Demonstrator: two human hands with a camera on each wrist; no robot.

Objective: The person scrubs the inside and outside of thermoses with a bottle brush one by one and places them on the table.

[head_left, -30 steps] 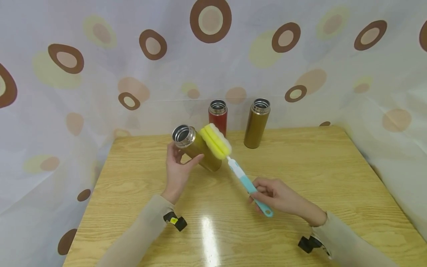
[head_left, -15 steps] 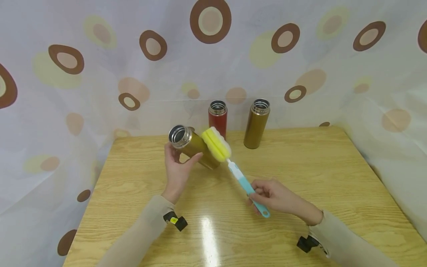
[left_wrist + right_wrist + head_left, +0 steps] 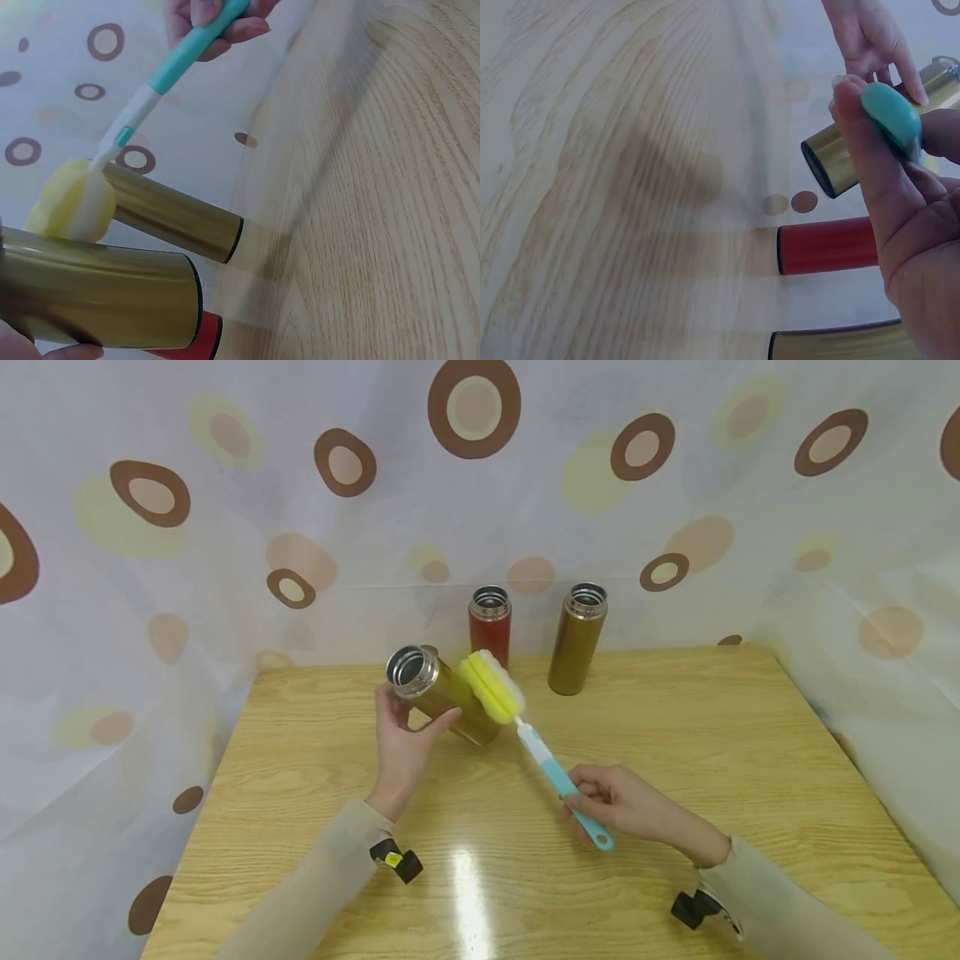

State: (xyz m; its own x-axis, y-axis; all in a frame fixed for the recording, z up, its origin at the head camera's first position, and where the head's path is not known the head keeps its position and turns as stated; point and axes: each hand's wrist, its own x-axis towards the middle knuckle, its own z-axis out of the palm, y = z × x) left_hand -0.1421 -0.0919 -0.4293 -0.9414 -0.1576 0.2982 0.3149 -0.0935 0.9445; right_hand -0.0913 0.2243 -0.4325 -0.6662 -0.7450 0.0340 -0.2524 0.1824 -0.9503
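Observation:
My left hand (image 3: 405, 752) grips a gold thermos bottle (image 3: 461, 714) around its upper body, tilted with its uncapped steel mouth up to the left. In the left wrist view its black-edged base (image 3: 193, 300) is raised off the table. My right hand (image 3: 626, 802) holds the turquoise handle of a bottle brush (image 3: 555, 772), thumb on top. The brush's yellow and white sponge head (image 3: 491, 685) lies against the outer side of the tilted bottle. In the right wrist view the handle's turquoise end (image 3: 892, 112) shows between thumb and fingers.
Behind the sponge stands an uncapped red thermos bottle (image 3: 491, 631), partly hidden. A second gold thermos bottle (image 3: 577, 639), also uncapped, stands right of it near the table's back edge. A patterned curtain (image 3: 375, 543) hangs behind the wooden table (image 3: 712, 735).
The sponge head has shifted slightly right and down along the side of the tilted bottle. The held bottle moved a little left, then back. Both grips are unchanged.

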